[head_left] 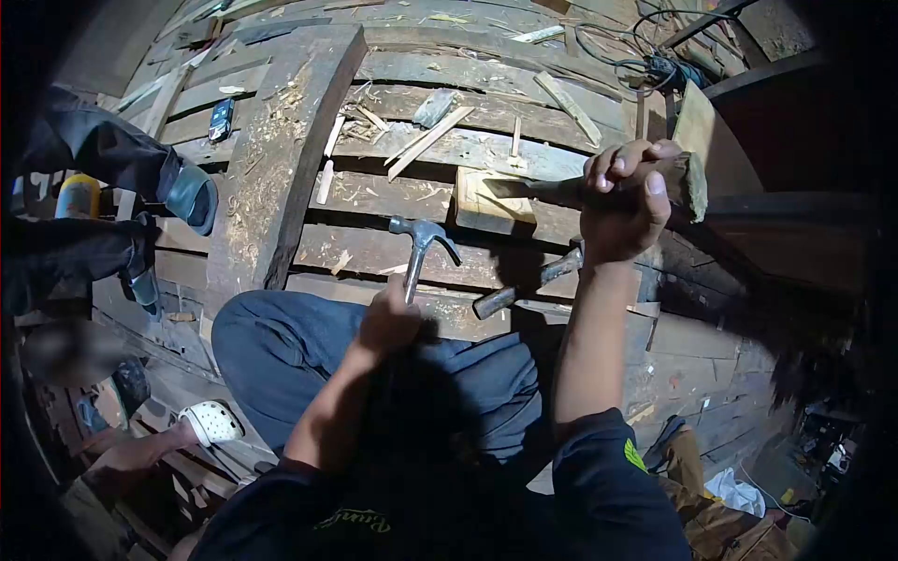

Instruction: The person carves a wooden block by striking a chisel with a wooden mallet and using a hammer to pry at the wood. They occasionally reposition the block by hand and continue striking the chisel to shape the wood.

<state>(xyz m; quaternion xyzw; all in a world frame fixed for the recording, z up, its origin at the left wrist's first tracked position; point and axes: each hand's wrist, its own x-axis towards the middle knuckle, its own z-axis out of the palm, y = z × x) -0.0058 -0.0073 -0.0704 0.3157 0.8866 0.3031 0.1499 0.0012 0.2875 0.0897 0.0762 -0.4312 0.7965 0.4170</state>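
My left hand (389, 320) is wrapped round the handle of a claw hammer (423, 234), its metal head raised toward the middle of the view. My right hand (625, 198) grips a chisel (552, 192) by its thick wooden handle, thumb along the near side and fingers over the top. The handle's frayed butt end points right. At the left, the blade's tip meets the top of a small wooden block (486, 213) resting on the planks. Between my forearms lies a second hammer (513, 292) with a heavy, dark head.
A thick beam (281, 168) covered in shavings runs along the left. Wood strips (430, 143) and chips litter the plank floor. A phone-like blue device (221, 120) lies beyond the beam. People's legs (94, 159) are close on the left. Cable (622, 61) coils at the back right.
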